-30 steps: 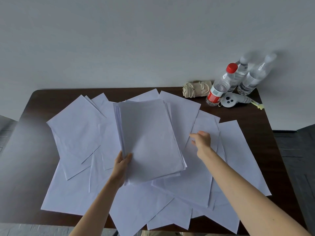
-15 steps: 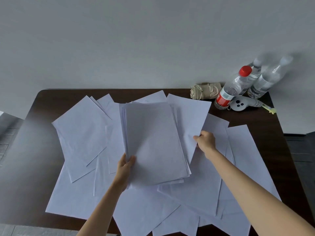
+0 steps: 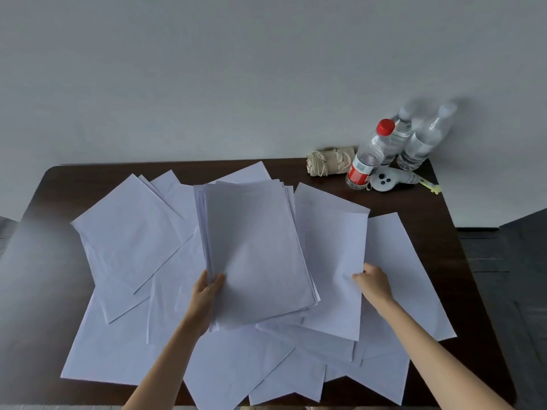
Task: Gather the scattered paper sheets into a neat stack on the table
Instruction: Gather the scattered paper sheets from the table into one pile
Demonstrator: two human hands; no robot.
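My left hand [image 3: 207,297] grips the near left corner of a stack of white sheets [image 3: 254,250], held tilted above the middle of the dark table [image 3: 461,291]. To the right, my right hand [image 3: 374,284] pinches the right edge of a single white sheet [image 3: 331,255], lifted slightly off the pile beside the stack. Several loose white sheets [image 3: 127,238] lie scattered and overlapping across the table, on the left, the right and along the near edge.
At the table's far right corner stand a red-capped bottle [image 3: 370,155] and two clear bottles [image 3: 423,140]. A rolled beige cloth [image 3: 328,164] and a white handheld device [image 3: 387,180] lie beside them. A grey wall rises behind the table.
My right hand has taken hold of a single sheet on the right and drawn it nearer and up off the pile. The left hand keeps the stack in about the same place.
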